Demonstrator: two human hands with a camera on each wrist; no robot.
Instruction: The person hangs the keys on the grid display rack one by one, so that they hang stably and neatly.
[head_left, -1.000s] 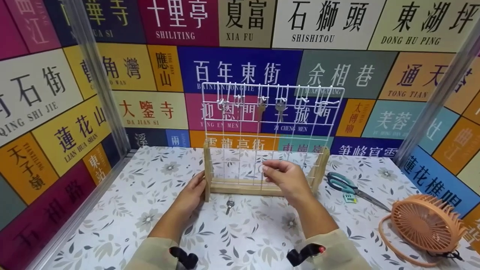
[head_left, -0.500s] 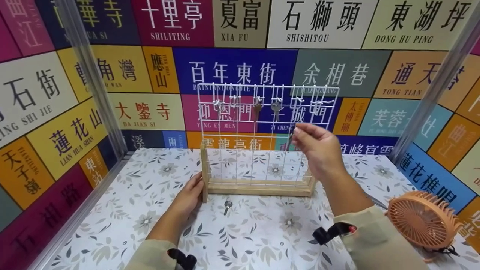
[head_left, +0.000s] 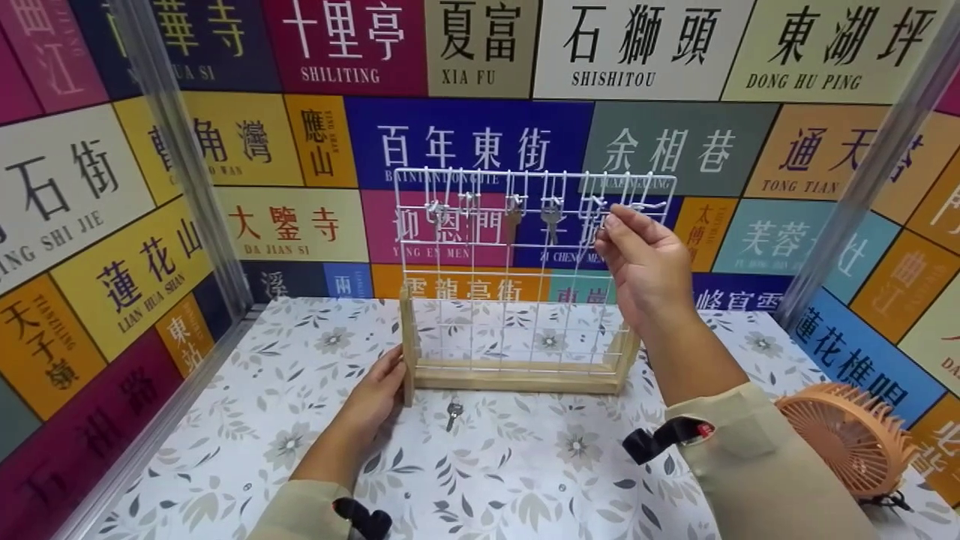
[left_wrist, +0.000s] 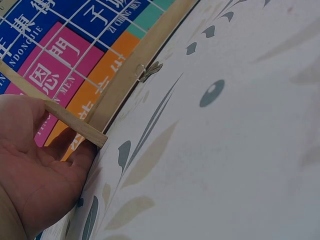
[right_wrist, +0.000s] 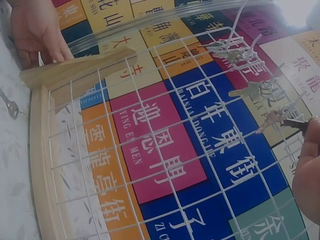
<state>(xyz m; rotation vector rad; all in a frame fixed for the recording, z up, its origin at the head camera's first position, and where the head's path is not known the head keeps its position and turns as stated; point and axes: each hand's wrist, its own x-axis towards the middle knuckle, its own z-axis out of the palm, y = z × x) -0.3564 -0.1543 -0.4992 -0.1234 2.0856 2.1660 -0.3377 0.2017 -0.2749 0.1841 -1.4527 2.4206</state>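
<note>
A white wire grid rack [head_left: 510, 271] on a wooden stand carries a row of hooks near its top, several with keys [head_left: 551, 217] hanging. My left hand [head_left: 381, 386] holds the stand's left wooden upright [left_wrist: 75, 121], low down, thumb and fingers about its edge. My right hand [head_left: 649, 270] is raised at the rack's upper right, by the hooks. Thumb and fingertips pinch a dark key [right_wrist: 295, 123]; in the head view the fingers mostly hide it. One loose key [head_left: 454, 415] with a small ring lies on the table in front of the stand.
An orange fan [head_left: 847, 442] stands at the table's right, partly behind my right sleeve. The table bears a leaf-patterned cloth [head_left: 517, 480]. Colourful sign panels [head_left: 472, 139] form the walls behind, with clear corner posts [head_left: 184, 150] at the sides.
My right hand has risen from the grid's lower middle to the hooks at upper right, bringing the key along. My left hand has stayed at the upright. The scissors are now hidden behind my right arm.
</note>
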